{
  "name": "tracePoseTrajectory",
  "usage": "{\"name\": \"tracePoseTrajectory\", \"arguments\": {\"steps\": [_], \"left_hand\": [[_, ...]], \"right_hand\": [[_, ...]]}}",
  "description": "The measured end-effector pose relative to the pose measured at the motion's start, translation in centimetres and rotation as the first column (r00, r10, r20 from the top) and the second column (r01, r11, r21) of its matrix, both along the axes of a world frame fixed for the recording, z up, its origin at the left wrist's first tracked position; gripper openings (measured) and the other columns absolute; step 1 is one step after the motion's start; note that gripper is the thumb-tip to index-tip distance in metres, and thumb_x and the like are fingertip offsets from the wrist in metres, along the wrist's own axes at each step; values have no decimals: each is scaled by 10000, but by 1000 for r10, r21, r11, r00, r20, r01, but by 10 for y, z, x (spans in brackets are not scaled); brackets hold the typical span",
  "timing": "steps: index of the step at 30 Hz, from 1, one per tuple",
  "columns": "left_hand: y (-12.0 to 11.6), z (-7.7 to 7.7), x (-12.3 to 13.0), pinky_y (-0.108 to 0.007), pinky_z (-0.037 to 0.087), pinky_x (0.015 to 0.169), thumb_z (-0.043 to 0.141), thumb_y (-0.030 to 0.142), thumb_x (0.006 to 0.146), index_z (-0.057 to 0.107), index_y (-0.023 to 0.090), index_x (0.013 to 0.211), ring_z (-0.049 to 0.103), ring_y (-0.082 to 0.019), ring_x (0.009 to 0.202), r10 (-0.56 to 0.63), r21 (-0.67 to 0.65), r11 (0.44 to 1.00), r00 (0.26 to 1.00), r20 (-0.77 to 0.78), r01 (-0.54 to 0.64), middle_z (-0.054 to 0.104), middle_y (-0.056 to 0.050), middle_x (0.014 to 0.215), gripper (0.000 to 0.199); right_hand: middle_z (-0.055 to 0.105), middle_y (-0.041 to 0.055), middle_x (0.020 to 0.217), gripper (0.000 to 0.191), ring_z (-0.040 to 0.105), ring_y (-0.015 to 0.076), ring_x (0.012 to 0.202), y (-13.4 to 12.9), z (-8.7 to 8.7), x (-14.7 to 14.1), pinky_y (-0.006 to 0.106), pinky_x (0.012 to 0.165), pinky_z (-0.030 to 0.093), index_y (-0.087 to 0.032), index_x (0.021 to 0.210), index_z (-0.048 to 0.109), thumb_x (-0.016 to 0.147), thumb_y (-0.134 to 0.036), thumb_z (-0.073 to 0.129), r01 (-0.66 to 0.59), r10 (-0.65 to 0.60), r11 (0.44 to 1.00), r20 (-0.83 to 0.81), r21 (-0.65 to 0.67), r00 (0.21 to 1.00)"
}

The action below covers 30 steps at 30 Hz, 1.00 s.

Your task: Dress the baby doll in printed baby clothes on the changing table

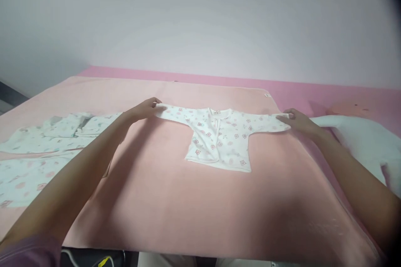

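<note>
The small printed shirt (232, 144) lies directly between the two hands, and its long axis runs crosswise from one to the other, sleeve to sleeve. The left hand (146, 108) grips the end of the left-side sleeve (175, 112), and the right hand (299, 122) has the end of the right-side sleeve (266, 123) between thumb and fingers. The hands are well apart, each closed on its own cuff, with both arms reaching forward.

The body of the shirt sits about midway, so neither hand is clearly nearer to it. From the line between the hands, the torso extends back toward the person: the neckline, with its small label (216, 112), is roughly level with the grips, and the hem is nearest the person. The front edge runs down the torso, on the left hand's side of its middle. Whether the cuffs are raised off the pale pink sheet (175, 204) beneath, I cannot tell.

Outward of the left hand and partly behind its forearm are other printed garments (23, 175). Outward of the right hand, beyond its forearm, is a white cloth (363, 137).
</note>
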<state>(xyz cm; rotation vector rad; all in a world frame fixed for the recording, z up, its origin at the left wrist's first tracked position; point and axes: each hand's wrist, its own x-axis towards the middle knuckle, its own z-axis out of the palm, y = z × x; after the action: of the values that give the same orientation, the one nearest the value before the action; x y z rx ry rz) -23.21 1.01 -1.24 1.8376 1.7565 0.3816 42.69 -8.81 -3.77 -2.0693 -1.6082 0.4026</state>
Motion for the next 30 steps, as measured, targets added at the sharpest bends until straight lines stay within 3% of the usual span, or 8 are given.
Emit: {"name": "tracePoseTrajectory", "arguments": {"steps": [3, 5, 7, 10, 14, 19, 22, 30], "left_hand": [[-7, 1, 12, -331, 532, 910, 640, 660, 1006, 575, 175, 1382, 679, -221, 1073, 133, 109, 985, 991, -23, -130, 742, -95, 1346, 617], [-27, -1, 27, -394, 514, 1049, 605, 608, 1027, 591, 165, 1383, 647, -281, 1230, 176, 245, 958, 980, -98, -148, 711, -118, 1438, 569], [-62, -3, 45, -431, 484, 1104, 582, 573, 1020, 633, 192, 1331, 633, -315, 1276, 126, 324, 943, 982, -142, -74, 716, -116, 1432, 494], [-130, -8, 76, -413, 517, 980, 560, 626, 1016, 693, 235, 1151, 694, -299, 1074, -40, 215, 975, 993, -115, 65, 788, -85, 1175, 434], [-191, -21, 112, -487, 473, 1083, 552, 710, 1004, 668, 243, 932, 680, -317, 1064, -124, 126, 983, 991, -55, 130, 776, -77, 1046, 487], [-190, -24, 128, -530, 451, 1106, 546, 650, 973, 432, 229, 735, 647, -323, 1037, -116, 64, 991, 993, -35, 118, 649, -58, 900, 497], [-188, -15, 119, -522, 469, 1068, 549, 610, 963, 316, 229, 718, 624, -289, 884, -78, 8, 997, 997, -16, 78, 555, -27, 784, 509], [-203, -12, 100, -554, 470, 1069, 624, 638, 937, 538, 235, 734, 623, -377, 1150, -184, 70, 978, 971, -152, 196, 738, -112, 1061, 459]], "right_hand": [[778, 152, 1199, 480, 719, 257, 988, -7, 4, -12, 372, 845, 528, -188, 1276, 662, 932, -486, 816, 77, -82, 995, -93, -57, 992], [762, 160, 1248, 394, 704, 301, 1087, -27, 2, -33, 420, 929, 529, -197, 1266, 663, 951, -420, 745, 83, -86, 991, 27, 106, 996], [746, 157, 1232, 338, 687, 336, 1108, -61, -3, -61, 456, 946, 530, -223, 1233, 669, 983, -450, 669, -23, -9, 973, 135, 231, 991], [741, 108, 1078, 316, 686, 323, 958, -121, -13, -106, 444, 835, 541, -282, 1123, 670, 1032, -579, 608, -133, 124, 986, 87, 104, 988], [683, 54, 887, 405, 633, 277, 784, -169, -23, -155, 406, 723, 497, -290, 967, 611, 1045, -687, 586, -205, 205, 976, -1, -78, 979], [567, 23, 752, 516, 541, 229, 714, -165, -18, -181, 364, 692, 421, -258, 751, 396, 1043, -639, 586, -283, 281, 957, -37, -65, 959], [533, 2, 737, 537, 505, 208, 697, -160, -10, -173, 334, 659, 374, -251, 756, 434, 1032, -686, 587, -286, 267, 947, -133, -146, 954], [576, 6, 741, 567, 531, 203, 708, -169, -15, -164, 320, 671, 377, -243, 739, 472, 1017, -717, 614, -306, 300, 944, -62, -124, 952]]}}
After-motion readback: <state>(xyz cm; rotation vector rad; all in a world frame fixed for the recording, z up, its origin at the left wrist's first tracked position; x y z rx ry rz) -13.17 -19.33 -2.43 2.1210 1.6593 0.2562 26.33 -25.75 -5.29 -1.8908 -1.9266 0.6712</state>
